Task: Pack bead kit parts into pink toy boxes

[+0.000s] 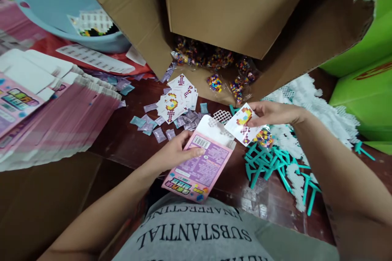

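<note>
Left grip: left hand (176,151) clasps a small pink-and-purple retail box (200,163), fingers laid across the barcode, top flap open, box tilted toward the person just above the near desk (128,142) edge. Right grip: right hand (271,113) pinches a pixel-pattern card (241,124) together with a small bag of coloured beads (263,138) hanging under the card's lower corner; both sit just beside the open box mouth, not yet in.

Around them: stack of the same pattern cards (176,100) and scattered lilac and teal sachets (159,124) on the dark desk; a white grid pegboard (222,116) behind the box flap; teal plastic tweezers (269,165) piled under the right hand, white grids (309,106) beyond. Large cardboard carton (239,12) tipped open, more bead bags (214,63) inside. Flat pink box blanks (45,110) stacked at left, pale blue basin (58,4) far left.

Risks, as judged: the bead bag is only caught at one edge, so it may slip into the tweezers. The card is wider than the mouth looks; it could snag on the flap and crease. The box is held one-handed and could twist.
</note>
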Demonstrator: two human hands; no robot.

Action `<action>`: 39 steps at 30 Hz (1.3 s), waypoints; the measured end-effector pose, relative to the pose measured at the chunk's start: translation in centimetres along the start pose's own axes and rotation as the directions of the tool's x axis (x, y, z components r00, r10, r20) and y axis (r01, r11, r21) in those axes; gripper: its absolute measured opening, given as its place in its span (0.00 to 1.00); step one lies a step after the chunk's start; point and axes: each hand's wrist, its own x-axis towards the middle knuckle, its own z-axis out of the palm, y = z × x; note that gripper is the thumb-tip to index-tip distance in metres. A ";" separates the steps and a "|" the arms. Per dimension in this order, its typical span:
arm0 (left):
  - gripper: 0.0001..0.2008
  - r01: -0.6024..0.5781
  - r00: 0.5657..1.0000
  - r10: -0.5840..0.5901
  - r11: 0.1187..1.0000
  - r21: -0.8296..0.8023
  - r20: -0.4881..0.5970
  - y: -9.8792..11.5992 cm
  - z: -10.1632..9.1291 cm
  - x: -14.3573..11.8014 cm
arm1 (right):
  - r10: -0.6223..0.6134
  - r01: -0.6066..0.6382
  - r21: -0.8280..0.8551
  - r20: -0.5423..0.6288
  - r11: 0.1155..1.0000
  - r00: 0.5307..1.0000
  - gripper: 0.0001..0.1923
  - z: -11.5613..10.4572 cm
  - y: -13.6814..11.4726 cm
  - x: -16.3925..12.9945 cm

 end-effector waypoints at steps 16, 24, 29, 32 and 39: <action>0.28 0.021 0.986 -0.006 0.996 -0.090 0.166 0.8 -0.3 0.3 | 0.056 -0.021 -0.541 0.048 0.840 0.997 0.14 0.9 -6.9 2.0; 0.29 0.044 0.987 -0.019 0.987 -0.157 0.157 0.1 0.2 0.3 | 0.061 -0.059 -0.544 -0.016 0.837 0.998 0.15 2.6 -8.3 3.1; 0.31 0.043 0.985 0.005 0.961 -0.272 0.171 -1.3 -0.2 0.7 | 0.034 0.000 -0.451 0.069 0.893 0.997 0.20 3.2 -7.8 2.7; 0.30 0.027 0.982 0.041 0.934 -0.356 0.184 -2.2 -0.2 1.1 | -0.065 0.075 -0.594 0.039 0.801 0.997 0.21 3.1 -8.0 2.1; 0.26 0.053 0.992 -0.009 0.936 -0.347 0.127 -1.7 0.2 1.0 | -0.090 -0.005 -0.686 -0.102 0.728 0.991 0.22 0.4 -8.9 -0.6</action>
